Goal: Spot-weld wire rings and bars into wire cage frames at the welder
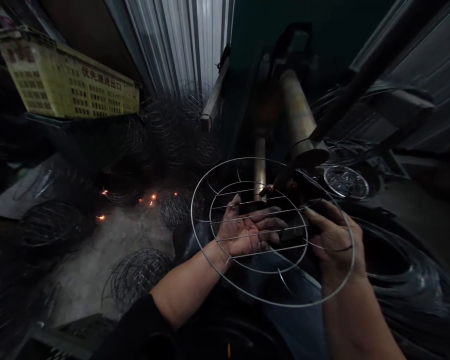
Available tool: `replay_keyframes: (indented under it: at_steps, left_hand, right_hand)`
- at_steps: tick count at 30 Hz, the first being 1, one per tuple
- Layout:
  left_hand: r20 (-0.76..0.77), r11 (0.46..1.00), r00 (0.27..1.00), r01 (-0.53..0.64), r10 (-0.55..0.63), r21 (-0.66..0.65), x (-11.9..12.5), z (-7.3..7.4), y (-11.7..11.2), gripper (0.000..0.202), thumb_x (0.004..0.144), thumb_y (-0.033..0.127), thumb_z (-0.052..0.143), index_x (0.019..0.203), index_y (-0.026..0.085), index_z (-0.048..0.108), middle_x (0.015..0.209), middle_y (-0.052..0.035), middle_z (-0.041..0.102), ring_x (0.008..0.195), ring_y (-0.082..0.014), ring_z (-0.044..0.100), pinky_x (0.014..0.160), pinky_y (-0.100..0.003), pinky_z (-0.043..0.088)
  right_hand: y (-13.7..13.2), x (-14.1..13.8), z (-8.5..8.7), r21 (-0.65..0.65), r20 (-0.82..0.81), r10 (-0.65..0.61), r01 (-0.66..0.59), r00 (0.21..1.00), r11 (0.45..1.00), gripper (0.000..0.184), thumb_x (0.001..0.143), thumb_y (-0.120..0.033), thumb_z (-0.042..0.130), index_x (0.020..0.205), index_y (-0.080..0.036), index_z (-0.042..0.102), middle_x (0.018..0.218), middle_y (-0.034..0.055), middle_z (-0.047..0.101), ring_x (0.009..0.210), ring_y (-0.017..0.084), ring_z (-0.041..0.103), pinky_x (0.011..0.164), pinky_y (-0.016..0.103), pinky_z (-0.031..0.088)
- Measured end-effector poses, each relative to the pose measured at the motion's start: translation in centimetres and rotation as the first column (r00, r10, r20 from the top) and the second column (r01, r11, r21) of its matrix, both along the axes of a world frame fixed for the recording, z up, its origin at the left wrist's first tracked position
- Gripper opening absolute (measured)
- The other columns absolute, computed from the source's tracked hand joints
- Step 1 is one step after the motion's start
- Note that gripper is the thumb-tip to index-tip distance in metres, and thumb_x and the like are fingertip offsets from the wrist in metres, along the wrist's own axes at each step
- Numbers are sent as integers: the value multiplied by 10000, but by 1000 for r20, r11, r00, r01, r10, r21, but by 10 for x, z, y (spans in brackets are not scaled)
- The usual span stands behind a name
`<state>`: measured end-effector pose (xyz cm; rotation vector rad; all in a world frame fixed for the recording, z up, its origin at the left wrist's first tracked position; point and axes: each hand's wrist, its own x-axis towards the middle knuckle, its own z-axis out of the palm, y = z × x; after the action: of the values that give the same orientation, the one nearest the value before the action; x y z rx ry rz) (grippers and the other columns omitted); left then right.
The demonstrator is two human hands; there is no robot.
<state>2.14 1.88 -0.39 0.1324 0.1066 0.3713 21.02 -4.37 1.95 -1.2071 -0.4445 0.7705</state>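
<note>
Head view: the round wire rack [292, 228], two concentric rings joined by straight cross wires, is held level in the middle of the frame, just in front of the person's body. The left hand [247, 234] lies palm up under the cross wires, fingers open and spread flat against them. The right hand [333, 235], at 3 o'clock of the rack, has its fingers curled closed on the wires near the inner ring.

At 12 o'clock of the rack a small orange glow [272, 188] shows where a dark welding tip meets a wire. The thick cylinder of the welder arm [298, 115] rises behind it and hides part of the rack's far rim, with a thinner rod [260, 165] just beside it.

At 9 o'clock, orange sparks [152, 197] lie scattered on the concrete floor [108, 240], among heaps of wire racks [135, 275]. A yellow printed carton [67, 80] sits at 10 o'clock, and a corrugated metal wall [180, 45] at 12 o'clock. At 4 o'clock a stack of wire hoops [416, 280] runs out of frame.

The scene is dim: the heaps blur into shadow, and the right hand's fingertips are hard to make out.
</note>
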Motion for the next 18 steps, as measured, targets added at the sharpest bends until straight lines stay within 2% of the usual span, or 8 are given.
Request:
replay_keyframes:
  at_steps: [3,5,7,10,12,14,18]
  left_hand:
    - [60,999,998,3,-5,40,1,5,-5,709,802,576,491,1297,72,540,1209,-232,630,916,-339,671,644,-304,442]
    - [74,997,997,-2,-4,81,2,5,-9,643,807,502,485,1335,136,516,1309,-211,575,1021,-372,643,654,-305,439]
    - [74,992,997,-21,11,127,4,4,-13,587,812,424,467,1361,216,490,1385,-178,521,1096,-394,610,694,-337,449]
    - [31,979,998,-64,59,193,3,5,-21,549,813,297,444,1360,270,483,1444,-144,466,1148,-404,584,816,-452,455]
    - [-3,966,994,-106,110,234,2,5,-27,523,815,235,439,1332,275,510,1458,-127,452,1152,-410,581,856,-509,450]
    - [-32,952,987,-145,159,269,1,4,-33,497,827,209,440,1311,276,530,1481,-116,425,1155,-413,580,854,-519,464]
    - [-45,935,975,-194,216,297,3,1,-44,468,858,208,444,1311,288,529,1536,-100,347,1179,-409,568,839,-497,496]
  right_hand:
    - [-26,1,6,6,-11,66,-66,998,998,392,427,-172,857,799,-183,735,767,36,689,645,178,645,555,274,555]
    - [-43,3,7,-23,15,124,-124,992,992,373,430,-178,863,781,-169,739,816,67,698,715,202,660,596,281,563]
    - [-49,2,6,-28,49,12,-11,999,1000,327,436,-193,878,725,-162,729,757,46,679,649,157,629,538,231,529]
    - [-34,-4,3,5,42,-193,193,980,981,309,438,-215,893,673,-158,700,589,-20,591,481,76,505,418,172,426]
    - [-19,-7,1,27,26,-218,217,976,976,331,429,-229,901,673,-152,691,528,-41,543,430,65,452,380,173,385]
    - [-8,-7,1,63,29,-244,242,969,968,346,431,-250,907,684,-149,693,502,-49,522,407,63,428,358,175,356]
    - [-8,-4,1,63,38,-264,262,964,963,348,452,-258,909,719,-160,708,527,-45,553,399,60,430,345,171,350]
